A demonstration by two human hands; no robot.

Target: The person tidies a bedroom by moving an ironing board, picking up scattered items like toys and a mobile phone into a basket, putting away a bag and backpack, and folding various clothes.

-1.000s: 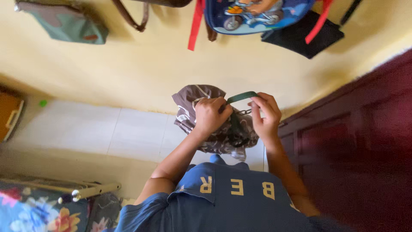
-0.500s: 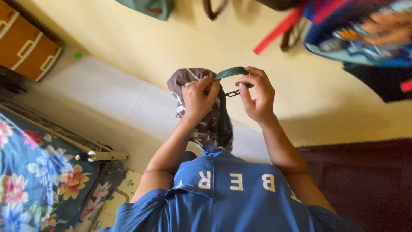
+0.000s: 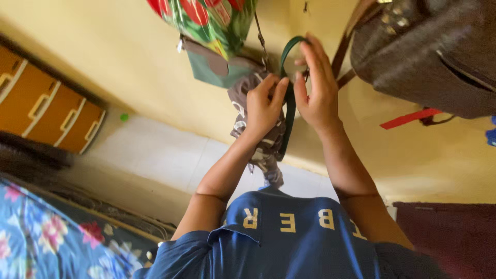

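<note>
The dark green strap (image 3: 287,77) of the brown patterned pouch (image 3: 261,137) is held raised toward twelve o'clock, pinched by the left hand (image 3: 264,106) and the right hand (image 3: 316,88), the pouch hanging lengthwise toward six o'clock.

No packages, labels (or screens)

Dark green strap (image 3: 290,111), brown white-patterned cloth bag (image 3: 262,137)
</note>
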